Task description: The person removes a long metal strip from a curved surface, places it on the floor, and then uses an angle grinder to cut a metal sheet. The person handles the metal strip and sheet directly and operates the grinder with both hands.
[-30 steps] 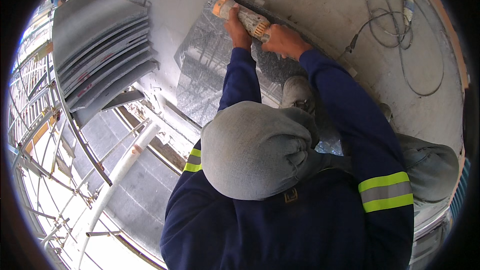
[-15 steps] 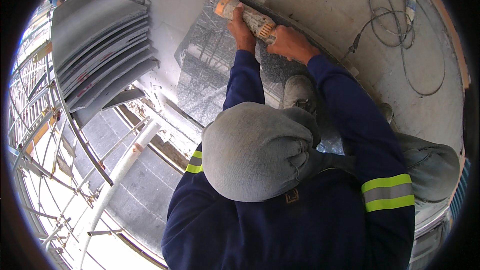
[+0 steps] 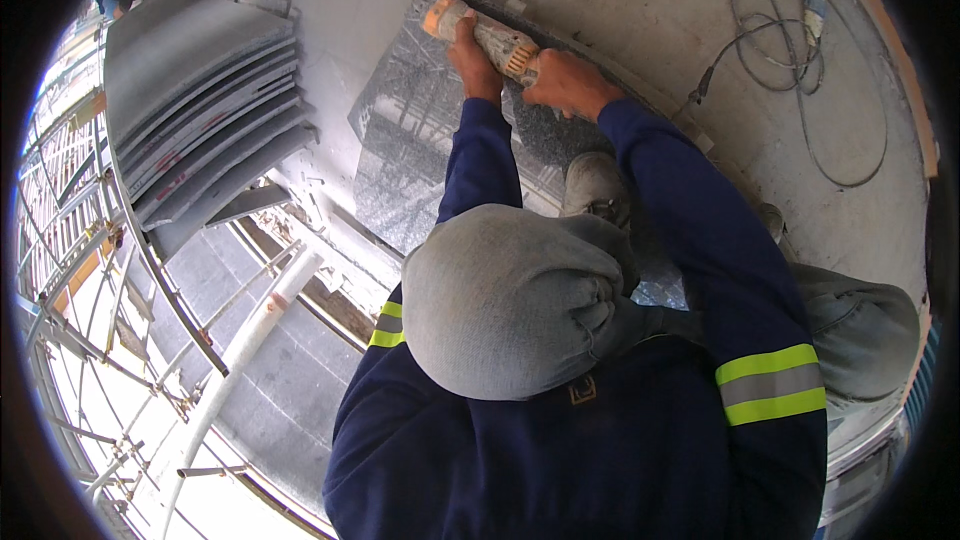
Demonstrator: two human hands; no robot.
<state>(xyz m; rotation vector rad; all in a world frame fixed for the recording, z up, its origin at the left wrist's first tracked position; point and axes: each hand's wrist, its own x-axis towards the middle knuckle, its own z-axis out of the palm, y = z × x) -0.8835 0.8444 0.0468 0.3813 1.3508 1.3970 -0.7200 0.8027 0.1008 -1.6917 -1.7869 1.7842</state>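
A dusty orange-and-grey angle grinder point(image 3: 492, 38) lies lengthwise across the far edge of a polished dark speckled stone slab point(image 3: 405, 155). Around the front half of its body my left hand point(image 3: 472, 58) is closed. Behind it, my right hand point(image 3: 568, 83) wraps round the rear end of the handle. The grinder's head points to the far left, near the slab's top corner; its disc is too hidden to make out. One of my shoes point(image 3: 596, 185) stands on the slab, just nearer than my right hand.
At the left stands a stack of several grey slabs point(image 3: 200, 100). Scaffolding point(image 3: 75, 280) and a pale round pole point(image 3: 250, 330) lie beyond the floor's left edge. A coiled cable with a connector point(image 3: 814, 8) rests on the dusty concrete floor point(image 3: 650, 0) at the right.
Both hands and the grinder have shifted slightly to the left along the slab's far edge. My grip looks the same.
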